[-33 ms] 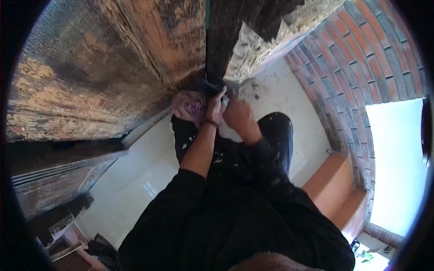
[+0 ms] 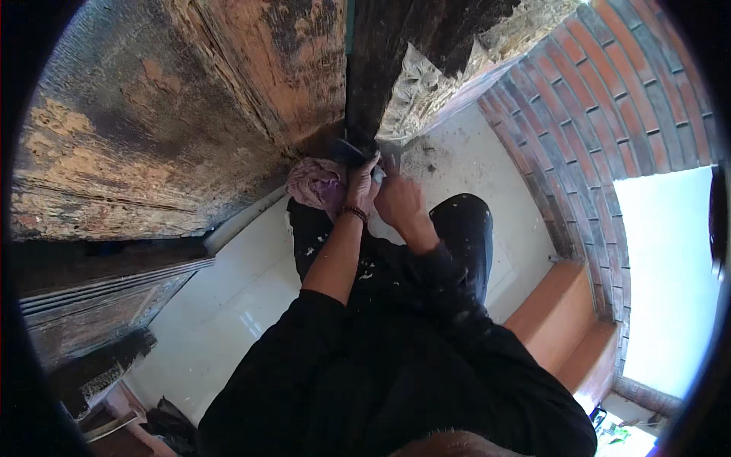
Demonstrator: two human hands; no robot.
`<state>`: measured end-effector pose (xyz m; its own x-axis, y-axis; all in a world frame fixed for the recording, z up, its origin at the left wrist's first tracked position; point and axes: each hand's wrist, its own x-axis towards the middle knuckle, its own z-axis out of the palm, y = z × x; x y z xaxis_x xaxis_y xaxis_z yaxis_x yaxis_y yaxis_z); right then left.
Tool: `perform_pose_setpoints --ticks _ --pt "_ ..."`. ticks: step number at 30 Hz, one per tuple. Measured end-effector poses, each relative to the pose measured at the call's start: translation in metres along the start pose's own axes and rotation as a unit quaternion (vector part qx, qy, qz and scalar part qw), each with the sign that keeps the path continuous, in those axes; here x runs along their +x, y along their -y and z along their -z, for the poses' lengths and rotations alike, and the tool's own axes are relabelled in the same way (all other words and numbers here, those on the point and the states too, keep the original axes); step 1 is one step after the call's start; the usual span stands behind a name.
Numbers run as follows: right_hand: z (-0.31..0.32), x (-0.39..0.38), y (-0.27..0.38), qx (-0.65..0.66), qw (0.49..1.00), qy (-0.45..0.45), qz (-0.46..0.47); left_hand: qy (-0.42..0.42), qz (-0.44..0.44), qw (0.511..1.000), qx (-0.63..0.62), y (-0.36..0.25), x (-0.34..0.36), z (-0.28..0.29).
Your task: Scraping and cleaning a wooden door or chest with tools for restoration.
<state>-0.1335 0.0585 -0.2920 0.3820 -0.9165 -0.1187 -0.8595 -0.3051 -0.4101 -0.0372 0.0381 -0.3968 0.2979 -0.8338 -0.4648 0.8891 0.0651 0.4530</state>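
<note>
My right hand (image 2: 401, 202) curls round a mostly hidden tool (image 2: 391, 161) near the dark post (image 2: 373, 76); my left hand (image 2: 361, 190), right of the pink cloth (image 2: 314, 183), has a shadowed grip I cannot tell.

Dark, nearly black wooden post (image 2: 373, 68); along its right side a pale, rough strip (image 2: 415, 80), edge jagged. At the post's near end, a slim greyish tool (image 2: 391, 157); too small from my position to make out its form. Just left, a dark object (image 2: 353, 151), outline unclear. Near it, a dusty-pink cloth (image 2: 311, 181), crumpled, bunched, purplish in the folds.
</note>
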Motion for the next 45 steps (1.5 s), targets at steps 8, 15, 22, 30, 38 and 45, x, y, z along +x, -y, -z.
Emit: perform_pose_setpoints --ticks 8,15,22,30,38,45 --pt "0.03 -0.031 0.004 0.299 0.95 -0.069 -0.061 0.068 -0.041 0.997 0.014 -0.006 0.006 0.019" --pt "0.06 -0.012 0.02 0.014 1.0 0.027 0.005 0.008 0.001 0.998 -0.066 0.004 -0.002 0.008" --pt "0.07 -0.003 0.01 -0.064 0.996 0.061 0.013 0.054 -0.019 0.996 -0.072 0.01 -0.01 0.008" --pt "0.04 -0.014 -0.034 0.22 0.973 0.023 0.071 0.031 -0.031 0.999 -0.031 0.005 0.004 0.021" --pt "0.01 0.0 -0.059 0.32 0.93 -0.014 0.18 -0.012 -0.001 0.999 0.045 0.004 0.014 0.028" --pt "0.018 -0.016 -0.109 0.317 0.948 -0.017 -0.029 0.05 -0.016 0.999 -0.006 0.012 0.011 0.029"
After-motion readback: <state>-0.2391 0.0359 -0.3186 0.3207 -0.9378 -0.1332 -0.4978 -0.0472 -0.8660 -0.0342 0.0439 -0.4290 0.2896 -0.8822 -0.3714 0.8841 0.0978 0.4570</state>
